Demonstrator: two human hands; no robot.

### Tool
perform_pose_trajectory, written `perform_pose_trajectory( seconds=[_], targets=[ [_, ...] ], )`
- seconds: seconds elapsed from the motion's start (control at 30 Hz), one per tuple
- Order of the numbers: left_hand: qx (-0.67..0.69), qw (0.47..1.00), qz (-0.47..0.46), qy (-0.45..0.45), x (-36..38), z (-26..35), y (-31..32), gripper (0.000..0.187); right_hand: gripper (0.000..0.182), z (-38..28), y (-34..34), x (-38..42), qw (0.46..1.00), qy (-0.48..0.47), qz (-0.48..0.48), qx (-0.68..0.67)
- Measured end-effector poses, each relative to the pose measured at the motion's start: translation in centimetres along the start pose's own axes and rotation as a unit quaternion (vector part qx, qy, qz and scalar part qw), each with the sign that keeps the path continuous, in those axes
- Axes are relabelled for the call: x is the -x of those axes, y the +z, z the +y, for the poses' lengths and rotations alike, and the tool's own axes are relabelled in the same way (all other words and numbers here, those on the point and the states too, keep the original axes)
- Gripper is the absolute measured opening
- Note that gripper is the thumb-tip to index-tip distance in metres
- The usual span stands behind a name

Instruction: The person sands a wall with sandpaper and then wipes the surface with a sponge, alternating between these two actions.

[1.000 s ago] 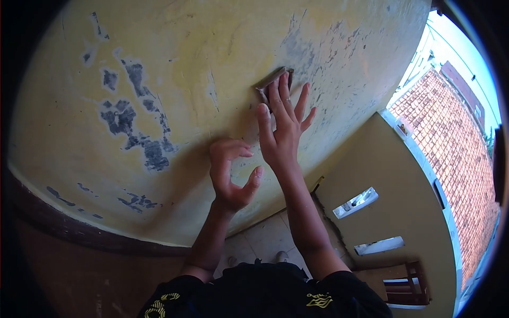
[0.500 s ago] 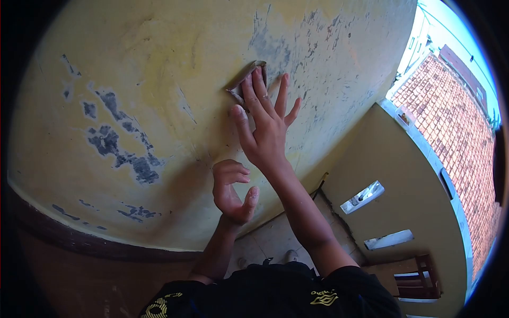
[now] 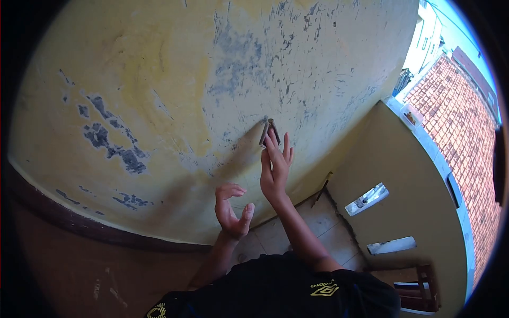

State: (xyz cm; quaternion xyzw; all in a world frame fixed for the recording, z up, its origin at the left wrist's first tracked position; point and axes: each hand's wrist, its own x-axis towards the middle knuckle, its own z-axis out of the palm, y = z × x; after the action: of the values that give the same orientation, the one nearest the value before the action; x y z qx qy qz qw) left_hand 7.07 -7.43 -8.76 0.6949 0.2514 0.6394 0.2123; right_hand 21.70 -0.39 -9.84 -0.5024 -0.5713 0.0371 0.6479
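Note:
A folded piece of sandpaper [image 3: 264, 133] lies against the yellow, patchy wall [image 3: 180, 69]. My right hand [image 3: 275, 172] holds it there under the fingertips, with the outer fingers spread away from it. Grey scraped patches and scratches surround the sandpaper. Lower and to the left, my left hand [image 3: 232, 213] hangs in front of the wall, fingers curled and thumb apart, with nothing in it. Pale dust shows on its fingertips.
A low wall [image 3: 392, 175] with slot openings stands at the right, with a clear container [image 3: 409, 115] and a dark flat object [image 3: 454, 190] on its ledge. Below are a tiled floor [image 3: 275, 237] and a wooden piece of furniture [image 3: 424, 289]. Tiled roofing [image 3: 450, 106] lies beyond.
My right hand has slid the sandpaper down and slightly right along the wall. My left hand sits a little lower in view, still curled and without anything in it.

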Motion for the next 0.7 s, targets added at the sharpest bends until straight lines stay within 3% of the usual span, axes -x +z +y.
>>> perform_pose_trajectory(
  seconds=[0.03,0.07,0.1,0.13,0.17,0.23,0.3,0.33,0.43,0.47,0.53,0.7],
  targets=[
    [-0.008,1.0,0.005,-0.003,0.7,0.4,0.7,0.033,0.046,0.6,-0.8,0.4,0.99,0.018,0.02,-0.138],
    [0.001,0.998,0.048,-0.046,1.5,0.9,1.6,0.035,0.046,1.1,-2.1,1.1,0.989,0.022,0.015,-0.144],
    [0.01,0.992,0.091,-0.091,2.1,1.2,2.3,0.037,0.045,1.5,-3.7,2.0,0.936,0.164,-0.005,-0.31],
    [0.003,0.991,0.09,-0.096,2.5,1.3,2.9,0.037,0.045,1.8,-5.3,2.3,0.836,0.3,-0.022,-0.458],
    [-0.006,0.989,0.1,-0.113,2.9,1.3,3.6,0.036,0.045,2.1,-7.0,2.3,0.833,0.307,-0.023,-0.459],
    [-0.018,0.984,0.11,-0.137,3.4,1.3,5.1,0.036,0.043,2.4,-10.3,2.0,0.657,0.427,-0.109,-0.612],
    [-0.149,0.981,0.02,-0.119,3.3,1.0,6.4,0.04,0.04,4.7,-11.5,3.0,0.677,0.427,-0.131,-0.584],
    [-0.152,0.98,0.021,-0.126,3.2,0.9,7.4,0.04,0.038,5.9,-12.0,3.6,0.699,0.422,-0.154,-0.557],
    [-0.035,0.947,0.007,-0.318,3.4,0.5,10.5,0.06,0.038,7.8,-13.7,4.0,0.662,0.436,-0.186,-0.58],
    [-0.037,0.945,0.009,-0.324,3.9,-0.3,10.9,0.06,0.037,8.1,-14.2,4.1,0.648,0.441,-0.204,-0.586],
    [0.184,0.898,-0.043,-0.398,4.1,-1.2,11.7,0.058,0.037,8.3,-15.2,3.8,0.624,0.458,-0.221,-0.593],
    [0.225,0.886,-0.016,-0.405,6.0,-1.2,14.7,0.041,0.035,9.9,-18.3,3.9,0.598,0.496,-0.222,-0.59]
  ],
)
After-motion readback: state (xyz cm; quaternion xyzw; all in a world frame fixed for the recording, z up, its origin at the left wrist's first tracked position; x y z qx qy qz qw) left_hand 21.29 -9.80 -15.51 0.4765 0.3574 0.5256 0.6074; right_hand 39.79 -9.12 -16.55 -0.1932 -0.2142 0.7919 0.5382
